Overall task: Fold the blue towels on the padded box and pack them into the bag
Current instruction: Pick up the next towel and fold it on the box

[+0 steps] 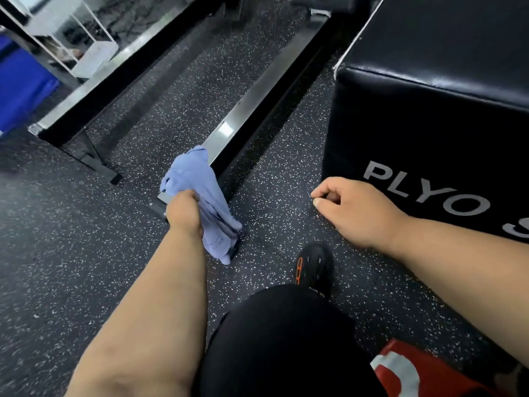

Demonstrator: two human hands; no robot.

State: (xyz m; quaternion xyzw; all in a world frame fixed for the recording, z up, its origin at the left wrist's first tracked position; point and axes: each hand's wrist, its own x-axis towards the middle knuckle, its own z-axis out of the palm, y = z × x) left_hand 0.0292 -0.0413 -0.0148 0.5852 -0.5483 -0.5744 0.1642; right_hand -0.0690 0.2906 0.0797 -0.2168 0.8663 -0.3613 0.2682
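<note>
A crumpled light blue towel (200,193) hangs bunched over the speckled floor, near the end of a metal rail. My left hand (183,213) grips it in a fist around its middle. My right hand (352,210) hovers apart from the towel, in front of the black padded box (429,90), with its fingers loosely curled and nothing in them. The box stands at the right with white "PLYO" lettering on its side, and its top is bare where it shows. No bag is clearly in view.
Two long black-and-steel rails (252,110) of gym equipment run diagonally across the floor. A blue object (20,84) is at the far left. My black-clad knee (286,339), a black and orange shoe (313,266) and red fabric (423,371) fill the bottom.
</note>
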